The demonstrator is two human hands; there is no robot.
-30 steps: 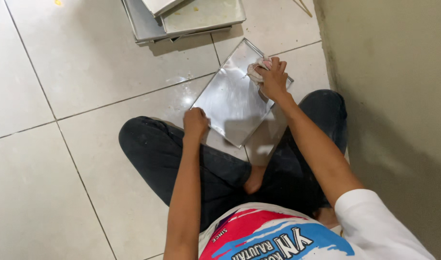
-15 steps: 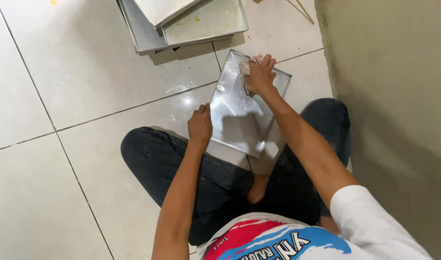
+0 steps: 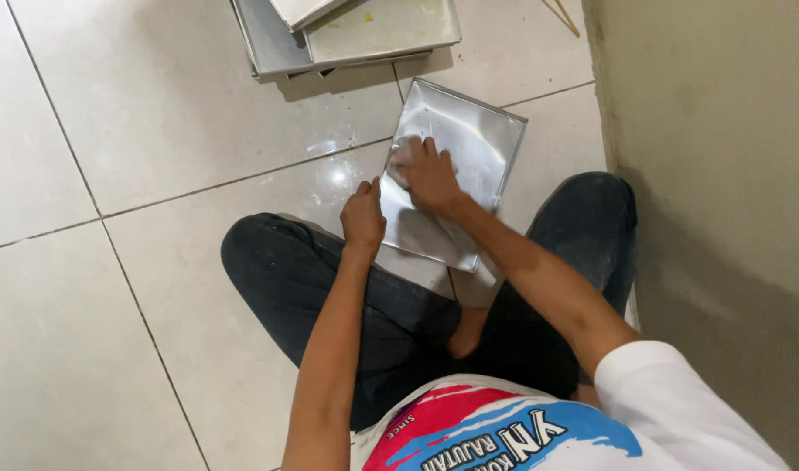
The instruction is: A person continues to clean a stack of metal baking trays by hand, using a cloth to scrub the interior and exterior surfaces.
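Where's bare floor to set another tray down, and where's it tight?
Free: the tiles left of the left hand and knee, below the stacked trays. A smaller bare patch lies between the shiny tray and the wall. Crowded: the top, with the stack, and the lap, where the right hand presses a cloth on the tray.

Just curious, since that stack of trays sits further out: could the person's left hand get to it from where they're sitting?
Probably yes. The left hand grips the edge of the shiny tray, and only bare floor tile lies between it and the stacked trays. It would likely take a forward lean, though.
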